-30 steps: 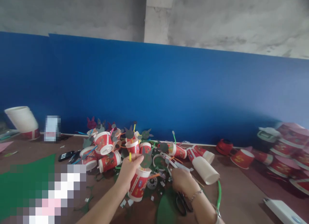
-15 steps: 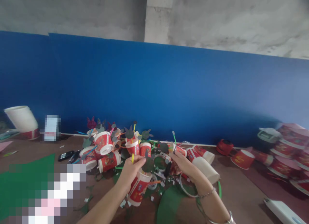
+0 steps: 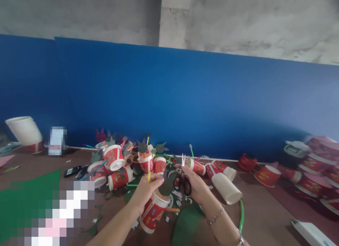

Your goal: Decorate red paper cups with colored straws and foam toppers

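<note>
My left hand (image 3: 147,191) grips a red-printed paper cup (image 3: 153,215) near its rim. A dark rabbit-eared paper cutout (image 3: 166,185) stands at the cup's mouth, close to my thumb. A yellow straw (image 3: 149,176) pokes up behind the fingers, and an orange straw (image 3: 173,210) sticks out from the cup's right side. In my right hand (image 3: 197,185) is a pair of scissors (image 3: 187,186), blades pointing up and black handles hanging below the fingers. The two hands are close together, with the cutout between them.
Behind the hands, several decorated cups (image 3: 120,177) lie piled up. White cups (image 3: 226,187) lie on the right, near a red tape dispenser (image 3: 247,162). Paper scraps, green sheets (image 3: 185,224) and a phone (image 3: 57,140) are on the brown table; a blue panel (image 3: 169,97) stands behind.
My right hand has taken up the scissors and come back toward the cup. The held cup has moved slightly right and down in my left hand.
</note>
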Action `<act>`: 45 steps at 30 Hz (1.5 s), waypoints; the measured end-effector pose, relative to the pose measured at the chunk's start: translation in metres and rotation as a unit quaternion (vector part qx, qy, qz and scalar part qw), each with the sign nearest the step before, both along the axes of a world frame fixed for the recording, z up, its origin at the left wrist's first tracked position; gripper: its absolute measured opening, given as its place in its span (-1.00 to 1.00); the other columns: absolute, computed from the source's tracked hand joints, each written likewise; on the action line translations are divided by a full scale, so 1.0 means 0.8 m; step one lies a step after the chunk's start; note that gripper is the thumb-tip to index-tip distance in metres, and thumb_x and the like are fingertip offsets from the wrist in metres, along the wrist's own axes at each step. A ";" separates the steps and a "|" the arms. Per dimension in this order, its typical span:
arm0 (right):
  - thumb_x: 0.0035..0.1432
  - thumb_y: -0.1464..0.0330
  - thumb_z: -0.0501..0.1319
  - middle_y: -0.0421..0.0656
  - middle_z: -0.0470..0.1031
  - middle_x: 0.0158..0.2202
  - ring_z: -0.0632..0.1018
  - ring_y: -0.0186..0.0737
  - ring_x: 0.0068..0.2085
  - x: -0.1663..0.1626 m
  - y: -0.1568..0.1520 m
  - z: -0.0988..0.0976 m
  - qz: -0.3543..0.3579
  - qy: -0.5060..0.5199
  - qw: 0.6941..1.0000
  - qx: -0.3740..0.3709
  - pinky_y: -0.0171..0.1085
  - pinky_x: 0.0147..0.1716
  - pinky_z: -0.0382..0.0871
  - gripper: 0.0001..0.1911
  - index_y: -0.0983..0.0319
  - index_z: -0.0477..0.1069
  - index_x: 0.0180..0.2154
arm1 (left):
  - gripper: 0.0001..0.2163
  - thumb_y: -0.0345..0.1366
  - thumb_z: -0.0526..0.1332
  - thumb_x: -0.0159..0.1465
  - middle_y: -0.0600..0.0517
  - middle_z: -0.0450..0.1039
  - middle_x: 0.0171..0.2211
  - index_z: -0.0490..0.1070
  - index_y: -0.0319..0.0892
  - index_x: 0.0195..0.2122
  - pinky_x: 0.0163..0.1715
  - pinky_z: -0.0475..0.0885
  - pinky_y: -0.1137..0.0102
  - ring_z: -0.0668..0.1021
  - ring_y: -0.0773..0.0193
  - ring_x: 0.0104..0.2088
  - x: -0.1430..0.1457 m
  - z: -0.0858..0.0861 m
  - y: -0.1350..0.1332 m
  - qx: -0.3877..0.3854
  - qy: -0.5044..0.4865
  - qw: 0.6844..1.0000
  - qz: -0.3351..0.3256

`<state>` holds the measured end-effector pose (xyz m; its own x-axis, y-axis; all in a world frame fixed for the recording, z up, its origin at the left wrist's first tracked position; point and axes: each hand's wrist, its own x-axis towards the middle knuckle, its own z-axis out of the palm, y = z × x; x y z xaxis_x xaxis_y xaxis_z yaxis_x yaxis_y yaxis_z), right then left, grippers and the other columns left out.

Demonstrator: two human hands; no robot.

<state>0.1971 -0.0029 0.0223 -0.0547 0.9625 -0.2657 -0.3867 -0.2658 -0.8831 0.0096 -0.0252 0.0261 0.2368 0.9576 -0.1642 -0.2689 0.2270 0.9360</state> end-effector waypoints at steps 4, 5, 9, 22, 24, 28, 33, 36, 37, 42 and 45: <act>-0.06 0.31 0.32 -0.27 0.49 -0.53 0.47 -0.37 -0.59 -0.004 -0.004 0.002 0.014 -0.002 1.000 -0.017 -0.40 -0.60 0.34 -0.55 0.19 0.38 -0.07 | -0.77 -0.17 0.38 -0.04 -0.02 0.55 -0.52 0.48 -0.24 -0.50 -0.35 0.40 0.36 0.55 0.20 -0.45 0.001 -0.001 0.000 0.004 0.004 1.000 -0.005; -0.07 0.31 0.33 -0.28 0.48 -0.56 0.46 -0.37 -0.60 -0.003 -0.004 0.001 0.027 -0.020 0.999 -0.011 -0.41 -0.62 0.32 -0.53 0.19 0.37 -0.05 | -0.77 -0.17 0.38 -0.04 -0.02 0.55 -0.51 0.49 -0.24 -0.50 -0.34 0.40 0.36 0.55 0.20 -0.45 0.001 -0.001 0.000 0.005 0.005 1.000 -0.005; -0.04 0.20 0.30 -0.30 0.40 -0.68 0.37 -0.37 -0.70 -0.001 -0.003 -0.007 0.070 -0.137 0.988 0.018 -0.43 -0.74 0.13 -0.52 0.24 0.40 -0.07 | -0.77 -0.16 0.37 -0.04 -0.01 0.56 -0.51 0.49 -0.23 -0.49 -0.35 0.40 0.36 0.55 0.19 -0.44 0.000 -0.005 0.002 0.003 0.010 1.000 0.001; -0.09 0.39 0.17 -0.19 0.53 -0.43 0.49 -0.34 -0.43 -0.013 -0.008 -0.006 0.140 -0.017 0.990 -0.007 -0.41 -0.47 0.29 -0.68 0.24 0.48 -0.21 | -0.79 -0.20 0.37 -0.03 0.02 0.52 -0.55 0.48 -0.25 -0.47 -0.37 0.40 0.38 0.55 0.22 -0.48 0.000 -0.003 0.002 -0.005 -0.023 1.000 -0.004; -0.13 0.42 0.25 -0.20 0.52 -0.39 0.48 -0.36 -0.42 -0.013 -0.011 -0.007 0.186 -0.005 0.982 0.036 -0.42 -0.45 0.28 -0.69 0.22 0.47 -0.24 | -0.79 -0.20 0.37 -0.03 0.03 0.52 -0.56 0.48 -0.24 -0.49 -0.40 0.39 0.40 0.53 0.25 -0.50 0.000 -0.001 0.001 -0.002 -0.024 1.000 0.011; -0.10 0.26 0.37 -0.26 0.45 -0.44 0.41 -0.43 -0.49 -0.013 -0.015 -0.010 0.203 -0.026 0.976 0.073 -0.45 -0.52 0.21 -0.69 0.21 0.42 -0.28 | -0.80 -0.20 0.37 -0.03 0.03 0.53 -0.55 0.49 -0.23 -0.49 -0.40 0.38 0.41 0.54 0.25 -0.49 -0.001 0.004 0.000 0.000 -0.031 0.999 0.032; -0.05 0.24 0.33 -0.30 0.36 -0.58 0.33 -0.41 -0.56 -0.016 -0.021 -0.001 0.192 -0.137 0.964 0.126 -0.43 -0.61 0.08 -0.76 0.21 0.40 -0.35 | -0.79 -0.19 0.38 -0.06 0.04 0.52 -0.56 0.48 -0.22 -0.50 -0.40 0.39 0.39 0.54 0.23 -0.49 0.000 0.006 -0.001 -0.011 -0.038 0.998 0.041; -0.03 0.29 0.28 -0.30 0.38 -0.58 0.32 -0.40 -0.58 -0.015 -0.023 0.006 0.212 -0.153 0.956 0.134 -0.41 -0.61 0.10 -0.82 0.21 0.40 -0.33 | -0.79 -0.20 0.38 -0.07 0.03 0.52 -0.57 0.47 -0.23 -0.50 -0.41 0.40 0.37 0.54 0.22 -0.50 0.000 0.004 0.000 -0.010 -0.046 0.998 0.041; -0.04 0.31 0.26 -0.29 0.40 -0.57 0.33 -0.40 -0.58 -0.013 -0.023 0.007 0.219 -0.153 0.954 0.132 -0.41 -0.61 0.12 -0.82 0.21 0.40 -0.33 | -0.79 -0.20 0.38 -0.06 0.03 0.52 -0.57 0.47 -0.23 -0.50 -0.41 0.40 0.37 0.54 0.22 -0.50 0.000 0.003 0.001 -0.004 -0.050 0.998 0.041; -0.07 0.39 0.22 -0.33 0.39 -0.62 0.28 -0.44 -0.65 -0.011 -0.018 0.000 0.217 -0.190 0.950 0.120 -0.44 -0.67 0.07 -0.80 0.23 0.39 -0.30 | -0.80 -0.21 0.37 -0.02 0.06 0.50 -0.57 0.47 -0.23 -0.46 -0.43 0.39 0.39 0.52 0.25 -0.51 -0.003 0.001 0.004 0.013 -0.066 0.997 0.041; -0.05 0.35 0.25 -0.33 0.38 -0.64 0.32 -0.45 -0.65 -0.016 -0.016 -0.007 0.214 -0.211 0.945 0.127 -0.46 -0.67 0.05 -0.80 0.25 0.39 -0.30 | -0.79 -0.19 0.37 -0.03 0.04 0.52 -0.55 0.49 -0.23 -0.46 -0.43 0.38 0.40 0.51 0.27 -0.52 -0.003 0.001 0.004 0.021 -0.047 0.998 0.033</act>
